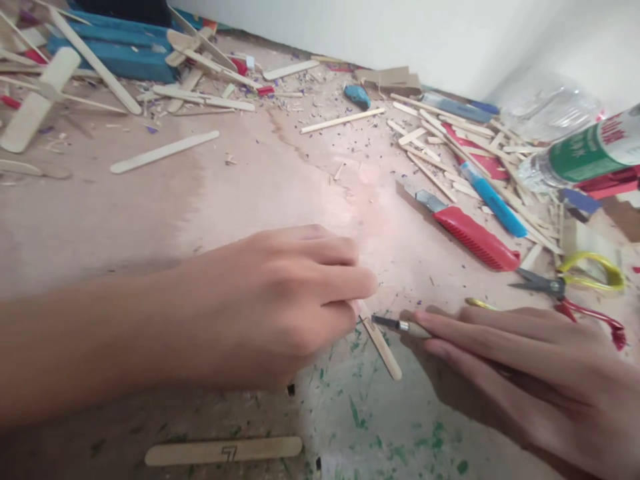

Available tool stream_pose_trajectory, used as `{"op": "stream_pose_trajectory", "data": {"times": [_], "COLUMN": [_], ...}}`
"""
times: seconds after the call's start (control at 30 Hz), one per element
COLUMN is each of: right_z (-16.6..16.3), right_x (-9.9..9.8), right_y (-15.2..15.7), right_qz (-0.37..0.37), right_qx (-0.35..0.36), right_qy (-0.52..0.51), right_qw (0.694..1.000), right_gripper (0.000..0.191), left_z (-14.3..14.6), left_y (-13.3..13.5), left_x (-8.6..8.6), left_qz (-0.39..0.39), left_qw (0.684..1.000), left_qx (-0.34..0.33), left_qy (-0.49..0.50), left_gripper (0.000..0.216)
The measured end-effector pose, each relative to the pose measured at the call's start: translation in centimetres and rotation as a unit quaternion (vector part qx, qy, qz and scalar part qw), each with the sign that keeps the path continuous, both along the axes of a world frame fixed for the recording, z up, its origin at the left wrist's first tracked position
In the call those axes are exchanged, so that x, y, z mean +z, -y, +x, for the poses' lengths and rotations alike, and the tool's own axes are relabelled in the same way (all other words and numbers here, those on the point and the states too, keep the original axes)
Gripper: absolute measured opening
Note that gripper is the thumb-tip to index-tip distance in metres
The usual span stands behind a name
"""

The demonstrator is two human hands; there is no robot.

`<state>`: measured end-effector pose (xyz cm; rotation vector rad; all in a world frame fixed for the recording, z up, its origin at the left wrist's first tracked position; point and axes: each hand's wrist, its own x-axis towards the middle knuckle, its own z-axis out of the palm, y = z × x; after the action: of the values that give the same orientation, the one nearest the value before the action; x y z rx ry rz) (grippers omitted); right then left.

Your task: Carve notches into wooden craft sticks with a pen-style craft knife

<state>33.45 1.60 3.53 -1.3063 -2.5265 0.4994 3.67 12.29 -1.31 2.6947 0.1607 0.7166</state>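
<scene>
My left hand [280, 307] lies knuckles up in the middle of the board, fingers curled, pinning one end of a small wooden stick [383, 347] against the surface. My right hand [520, 380] comes in from the lower right, fingers pinched round a thin craft knife [395, 325]. The knife's dark blade points left and touches the stick just beside my left fingertips.
A red utility knife [465, 233], a blue one [493, 200] and yellow-handled scissors [575, 280] lie to the right among several loose sticks. A plastic bottle [585, 153] lies at the far right. A marked stick [223, 451] rests near the front edge, and blue blocks [120, 47] at the back left.
</scene>
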Motion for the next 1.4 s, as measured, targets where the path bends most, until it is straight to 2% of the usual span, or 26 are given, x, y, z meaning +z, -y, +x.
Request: {"op": "stream_pose_trajectory", "data": {"times": [0.1,0.3,0.47,0.67,0.8,0.9,1.0,1.17,1.4], "right_z": [0.2,0.2,0.1,0.3,0.5,0.6,0.5,0.2,0.3], "right_x": [0.3,0.4,0.2,-0.5,-0.6,-0.3,0.1,0.4,0.1], "right_y": [-0.7,-0.9,-0.1,1.2,0.4,-0.6,-0.9,-0.5,-1.1], "right_qz": [-0.026,-0.025,0.011,0.043,0.038,0.003,-0.018,0.028,0.002], "right_qx": [0.005,0.019,-0.017,-0.041,-0.036,0.004,0.038,0.036,0.04], "right_qy": [-0.015,-0.013,0.021,0.021,-0.002,-0.026,-0.017,0.027,-0.002], "right_qw": [1.0,0.999,1.0,0.998,0.999,1.0,0.999,0.999,0.999], "right_gripper": [0.026,0.03,0.03,0.044,0.037,0.027,0.026,0.023,0.025], "left_z": [0.0,0.1,0.0,0.1,0.1,0.1,0.2,0.3,0.1], "left_y": [0.0,0.1,0.1,0.1,0.0,0.0,0.0,0.0,0.0], "left_x": [0.0,0.1,0.0,-0.1,-0.1,-0.1,0.0,0.1,-0.1], "left_qz": [-0.001,0.0,0.006,0.007,0.005,0.011,0.015,0.007,0.008], "left_qw": [1.0,1.0,1.0,1.0,1.0,1.0,1.0,1.0,1.0], "left_qx": [0.001,0.003,0.003,0.005,0.002,0.0,0.005,0.0,0.006], "left_qy": [-0.004,-0.007,-0.005,0.003,0.003,-0.002,-0.002,0.0,-0.001], "left_gripper": [0.036,0.032,0.034,0.033,0.031,0.029,0.032,0.036,0.033]}}
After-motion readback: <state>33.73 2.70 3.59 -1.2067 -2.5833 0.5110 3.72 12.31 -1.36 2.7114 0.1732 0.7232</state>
